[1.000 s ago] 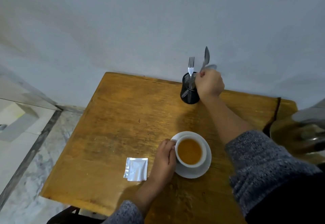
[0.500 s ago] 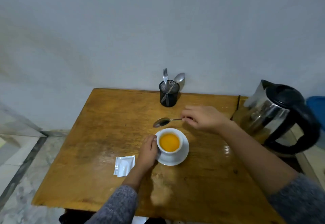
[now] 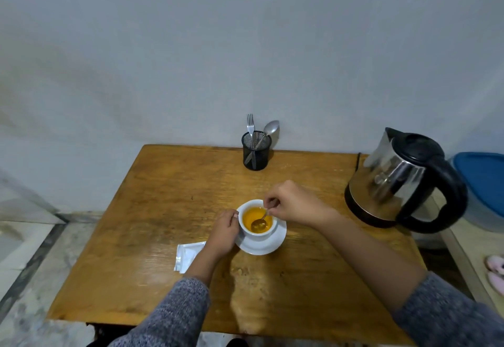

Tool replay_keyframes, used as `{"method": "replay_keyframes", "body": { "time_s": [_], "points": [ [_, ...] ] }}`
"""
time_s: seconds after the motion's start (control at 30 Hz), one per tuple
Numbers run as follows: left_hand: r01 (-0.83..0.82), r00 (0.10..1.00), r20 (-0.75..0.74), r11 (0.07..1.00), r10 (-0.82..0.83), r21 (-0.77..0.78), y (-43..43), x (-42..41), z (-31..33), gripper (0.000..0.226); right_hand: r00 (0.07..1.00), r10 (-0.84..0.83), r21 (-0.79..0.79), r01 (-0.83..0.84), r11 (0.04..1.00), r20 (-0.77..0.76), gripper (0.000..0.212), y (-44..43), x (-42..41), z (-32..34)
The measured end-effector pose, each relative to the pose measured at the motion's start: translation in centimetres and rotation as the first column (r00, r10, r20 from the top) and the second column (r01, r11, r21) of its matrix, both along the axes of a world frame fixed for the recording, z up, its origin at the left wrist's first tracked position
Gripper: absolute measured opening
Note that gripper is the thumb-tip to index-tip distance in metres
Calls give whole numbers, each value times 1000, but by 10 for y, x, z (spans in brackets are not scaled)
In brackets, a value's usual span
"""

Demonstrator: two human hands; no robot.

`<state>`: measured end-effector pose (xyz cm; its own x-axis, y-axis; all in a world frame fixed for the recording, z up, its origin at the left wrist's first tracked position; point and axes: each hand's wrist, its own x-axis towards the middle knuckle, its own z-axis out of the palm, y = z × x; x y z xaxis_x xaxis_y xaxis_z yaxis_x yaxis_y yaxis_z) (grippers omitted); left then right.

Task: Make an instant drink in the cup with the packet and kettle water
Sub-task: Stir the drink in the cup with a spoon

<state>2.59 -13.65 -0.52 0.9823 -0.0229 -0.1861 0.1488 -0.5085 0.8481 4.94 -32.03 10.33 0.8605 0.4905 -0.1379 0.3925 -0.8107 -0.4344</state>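
Note:
A white cup (image 3: 252, 232) full of orange liquid stands on a white saucer (image 3: 270, 246) in the middle of the wooden table (image 3: 152, 199). My left hand (image 3: 224, 231) grips the cup's left side. My right hand (image 3: 293, 202) pinches the handle of a metal spoon (image 3: 260, 221), whose bowl dips into the drink. A silver packet (image 3: 186, 254) lies flat on the table just left of my left wrist. The steel kettle (image 3: 401, 180) with a black handle and lid stands at the table's right edge.
A black mesh holder (image 3: 255, 151) with a fork and a spoon stands at the table's back edge against the wall. A blue-lidded tub (image 3: 482, 183) sits right of the kettle. Tiled floor lies to the left.
My right hand took a spoon from the holder, carried it over to the cup and dipped its bowl into the drink. My left hand stayed on the cup.

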Motion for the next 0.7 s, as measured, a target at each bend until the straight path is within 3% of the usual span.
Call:
{"method": "replay_keyframes", "body": {
  "time_s": [0.07,0.13,0.43,0.57,0.7],
  "points": [
    [-5,1000,-4,1000,5,9,0,0,0,25,989,-85,209,110,972,-123,11,3,0,-2],
    [-7,1000,-7,1000,8,10,-1,0,0,25,985,-62,281,106,954,-163,12,5,-1,-4],
    [-9,1000,-16,1000,9,-11,0,1,-3,25,968,249,41,-247,968,-33,16,12,3,-2],
    [-1,1000,-9,1000,1,-28,2,1,-5,21,981,173,46,-170,984,-86,16,10,3,0],
    [6,1000,-13,1000,-6,-14,2,1,-3,19,989,28,191,1,982,-148,13,10,2,-5]
  ]
}}
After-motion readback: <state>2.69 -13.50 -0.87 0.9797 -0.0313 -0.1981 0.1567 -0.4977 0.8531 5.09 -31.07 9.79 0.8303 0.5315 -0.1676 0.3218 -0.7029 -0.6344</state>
